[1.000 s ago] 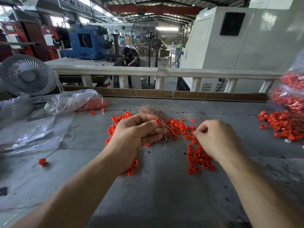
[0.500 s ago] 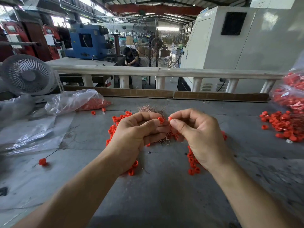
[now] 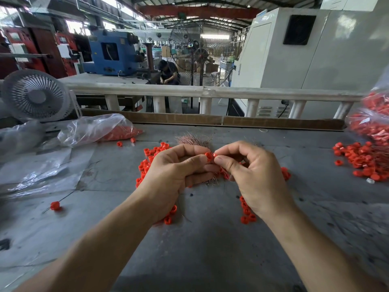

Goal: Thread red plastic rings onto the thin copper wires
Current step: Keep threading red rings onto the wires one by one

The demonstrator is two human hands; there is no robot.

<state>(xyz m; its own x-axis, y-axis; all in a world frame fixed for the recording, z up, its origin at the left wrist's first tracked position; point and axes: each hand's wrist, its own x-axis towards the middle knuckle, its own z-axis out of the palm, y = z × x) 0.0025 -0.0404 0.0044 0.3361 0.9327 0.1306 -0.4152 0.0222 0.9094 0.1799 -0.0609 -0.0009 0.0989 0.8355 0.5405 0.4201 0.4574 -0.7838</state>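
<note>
My left hand [image 3: 176, 175] is curled round a bundle of thin copper wires [image 3: 193, 140] and pinches a red plastic ring [image 3: 208, 156] between thumb and forefinger. My right hand [image 3: 252, 175] meets it fingertip to fingertip, pinching a second small red piece right beside that ring. Whether a wire is in that pinch cannot be seen. A scatter of loose red rings [image 3: 151, 154] lies on the grey table [image 3: 210, 249] under and around both hands.
A finished ring on a wire [image 3: 55, 205] lies at the left. Clear plastic bags [image 3: 94, 129] and a white fan [image 3: 35, 95] stand at the back left. Another heap of red rings [image 3: 362, 161] and a bagful of rings [image 3: 374, 125] sit at the right. A wooden rail [image 3: 210, 120] lines the far edge.
My right hand left the ring pile, rose to the left hand and now pinches at the ring there. The left hand stayed in place with the wires.
</note>
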